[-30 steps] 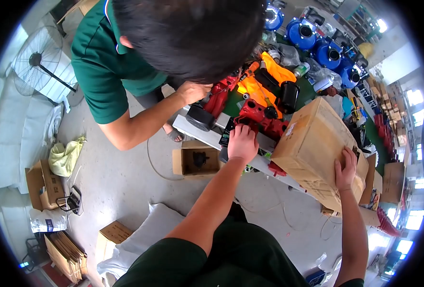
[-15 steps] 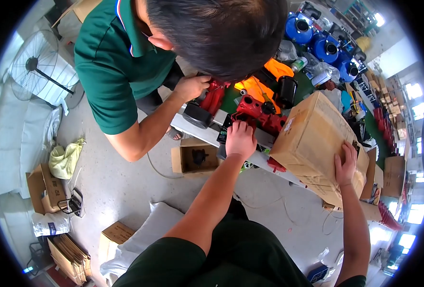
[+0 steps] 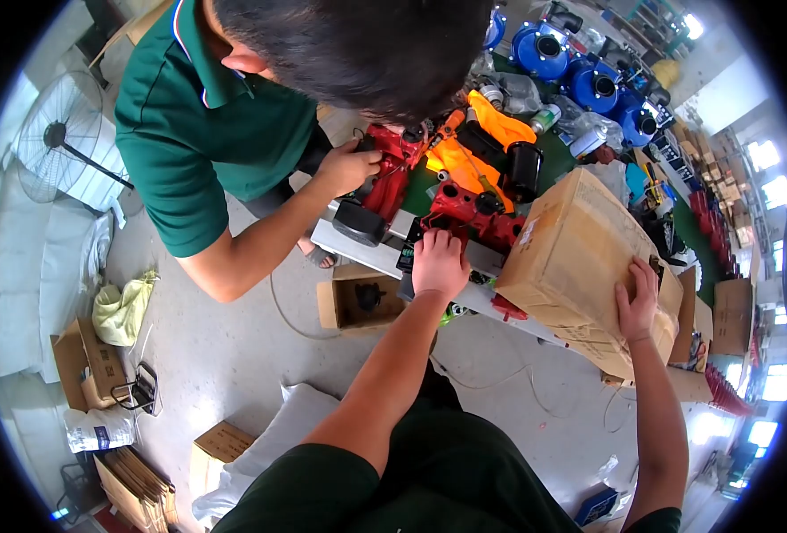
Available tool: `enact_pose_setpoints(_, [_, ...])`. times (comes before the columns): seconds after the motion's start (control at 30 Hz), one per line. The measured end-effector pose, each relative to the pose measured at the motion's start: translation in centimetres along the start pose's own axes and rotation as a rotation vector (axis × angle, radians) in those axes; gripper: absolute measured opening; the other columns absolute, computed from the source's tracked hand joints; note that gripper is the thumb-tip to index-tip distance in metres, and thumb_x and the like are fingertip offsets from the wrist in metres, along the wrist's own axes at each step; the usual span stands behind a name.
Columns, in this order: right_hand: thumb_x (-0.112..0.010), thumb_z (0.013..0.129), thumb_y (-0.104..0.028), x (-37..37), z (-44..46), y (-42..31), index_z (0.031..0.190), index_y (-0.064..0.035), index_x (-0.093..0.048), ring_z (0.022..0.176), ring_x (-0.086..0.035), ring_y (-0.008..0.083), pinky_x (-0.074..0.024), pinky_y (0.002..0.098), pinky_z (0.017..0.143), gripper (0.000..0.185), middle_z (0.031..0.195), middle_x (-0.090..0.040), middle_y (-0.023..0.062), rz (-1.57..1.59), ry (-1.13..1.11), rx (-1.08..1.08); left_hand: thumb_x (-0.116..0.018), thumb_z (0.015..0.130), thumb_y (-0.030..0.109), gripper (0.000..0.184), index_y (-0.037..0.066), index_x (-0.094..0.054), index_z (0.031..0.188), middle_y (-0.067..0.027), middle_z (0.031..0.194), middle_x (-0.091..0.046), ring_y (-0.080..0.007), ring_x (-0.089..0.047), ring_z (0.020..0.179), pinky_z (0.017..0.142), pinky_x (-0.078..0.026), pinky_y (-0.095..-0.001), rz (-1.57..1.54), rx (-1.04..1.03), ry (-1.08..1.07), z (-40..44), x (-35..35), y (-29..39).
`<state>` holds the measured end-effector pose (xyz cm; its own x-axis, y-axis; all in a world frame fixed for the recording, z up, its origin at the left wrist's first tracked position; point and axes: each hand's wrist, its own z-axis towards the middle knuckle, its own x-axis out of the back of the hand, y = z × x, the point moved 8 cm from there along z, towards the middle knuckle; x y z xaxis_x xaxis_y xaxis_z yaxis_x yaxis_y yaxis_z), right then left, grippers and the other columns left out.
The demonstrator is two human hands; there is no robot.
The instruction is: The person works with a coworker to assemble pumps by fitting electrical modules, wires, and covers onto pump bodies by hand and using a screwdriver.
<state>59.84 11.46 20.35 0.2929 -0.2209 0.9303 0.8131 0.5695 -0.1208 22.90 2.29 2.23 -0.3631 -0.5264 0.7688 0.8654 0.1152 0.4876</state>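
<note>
My left hand [image 3: 441, 264] rests at the bench edge, over the near side of a red metal part [image 3: 461, 209], its fingers bent and their tips hidden among dark pieces. Whatever it grips there cannot be made out. My right hand [image 3: 637, 302] lies with fingers apart on the near right side of a large cardboard box [image 3: 567, 258], which sits tilted on the bench. Left of my left hand is a black round part [image 3: 361, 221], beside a red tool body [image 3: 388, 186] that a co-worker's hand [image 3: 347, 167] touches.
The co-worker [image 3: 207, 151] leans over the bench at upper left. Behind the red parts lie orange cloth [image 3: 504, 124], a black cylinder [image 3: 523, 171] and several blue machines [image 3: 540, 51]. An open carton [image 3: 358, 302] stands on the floor below, near a fan [image 3: 56, 135].
The co-worker's head shifted right, then back left, and the whole view moved slightly. My hands have kept their places on the part and the box.
</note>
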Motion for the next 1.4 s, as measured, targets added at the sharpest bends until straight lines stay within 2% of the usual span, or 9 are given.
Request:
enact_pose_setpoints(0.3, [-0.077,0.083,-0.021,0.4,0.2,-0.4,0.126,-0.0035,-0.063,0.13,-0.052,0.0426,-0.04,0.0531,0.114,0.049,0.142,-0.059,0.0161,-0.012,-0.002,-0.04,-0.073,0.078,0.024,0.02,0.01,-0.066,0.09,-0.0097,0.11,-0.063,-0.0344,-0.056,0.116,0.095,-0.047,-0.0488,0.031,0.005,-0.016,0.2,0.9,0.6])
enact_pose_setpoints(0.37, [-0.079,0.079,-0.023,0.6,0.1,-0.3,0.123,-0.0035,-0.064,0.127,-0.054,0.0423,-0.0423,0.0532,0.112,0.05,0.139,-0.061,0.0177,-0.004,0.01,-0.044,-0.071,0.08,0.03,0.024,0.013,-0.067,0.097,-0.0081,0.112,-0.063,-0.0326,-0.055,0.114,0.094,-0.047,-0.0488,0.076,0.011,-0.13,0.0,-0.6,0.0])
enact_pose_setpoints(0.43, [-0.078,0.078,-0.022,1.3,0.0,-0.6,0.122,-0.0029,-0.064,0.125,-0.056,0.0421,-0.0452,0.0528,0.11,0.05,0.134,-0.062,0.0185,0.004,0.023,-0.084,-0.075,0.077,0.03,0.026,0.013,-0.066,0.096,-0.0081,0.111,-0.062,-0.0334,-0.055,0.114,0.096,-0.046,-0.0515,0.091,0.017,-0.177,-0.1,-1.5,-0.1])
enact_pose_setpoints(0.57, [-0.081,0.08,-0.033,1.5,-0.4,0.0,0.122,-0.0041,-0.067,0.128,-0.058,0.0373,-0.0434,0.0511,0.114,0.053,0.137,-0.064,0.0153,0.009,0.048,-0.104,-0.077,0.077,0.025,0.02,0.013,-0.063,0.085,-0.011,0.105,-0.062,-0.0372,-0.056,0.113,0.095,-0.047,-0.054,0.09,-0.019,-0.058,-0.2,-0.9,0.6])
enact_pose_setpoints(0.67, [-0.078,0.083,-0.038,2.6,-0.4,-0.2,0.117,-0.0032,-0.07,0.13,-0.056,0.0356,-0.0402,0.0482,0.115,0.05,0.136,-0.063,0.0144,0.073,0.05,-0.104,-0.077,0.077,0.021,0.02,0.012,-0.062,0.086,-0.0112,0.105,-0.062,-0.038,-0.055,0.113,0.094,-0.046,-0.0539,0.087,-0.054,-0.01,-0.4,-0.6,0.8])
enact_pose_setpoints(0.7, [-0.074,0.085,-0.043,2.6,-0.5,-0.2,0.124,-0.0041,-0.068,0.131,-0.055,0.0338,-0.039,0.0467,0.116,0.056,0.137,-0.062,0.0125,0.05,0.022,-0.116,-0.077,0.077,0.02,0.02,0.011,-0.061,0.087,-0.011,0.105,-0.062,-0.0381,-0.056,0.113,0.095,-0.046,-0.0536,0.085,-0.054,-0.01,-0.3,-0.3,1.0])
enact_pose_setpoints(0.87, [-0.074,0.086,-0.047,2.9,-1.0,0.3,0.125,-0.0052,-0.068,0.132,-0.055,0.0316,-0.0384,0.0459,0.116,0.057,0.138,-0.062,0.0112,0.113,0.065,-0.121,-0.076,0.078,0.017,0.021,0.01,-0.062,0.092,-0.0128,0.109,-0.063,-0.0396,-0.056,0.115,0.099,-0.045,-0.0536,0.095,-0.019,-0.032,-0.3,-0.7,0.8])
enact_pose_setpoints(1.1, [-0.074,0.086,-0.048,2.8,-1.4,0.9,0.126,-0.0046,-0.068,0.132,-0.053,0.0297,-0.0366,0.0439,0.117,0.059,0.14,-0.061,0.0111,0.175,0.08,-0.103,-0.078,0.076,0.017,0.024,0.01,-0.062,0.092,-0.0119,0.109,-0.063,-0.0381,-0.055,0.113,0.098,-0.044,-0.0523,0.162,0.008,-0.064,-0.1,-0.6,1.3])
enact_pose_setpoints(1.4, [-0.074,0.085,-0.045,3.8,-2.0,1.2,0.109,-0.0036,-0.071,0.125,-0.052,0.0336,-0.0356,0.0488,0.116,0.048,0.126,-0.062,0.0125,0.132,0.204,-0.129,-0.078,0.076,0.018,0.026,0.01,-0.062,0.094,-0.0127,0.108,-0.063,-0.0381,-0.055,0.112,0.099,-0.045,-0.0518,0.209,0.01,-0.047,-0.3,-0.7,1.5])
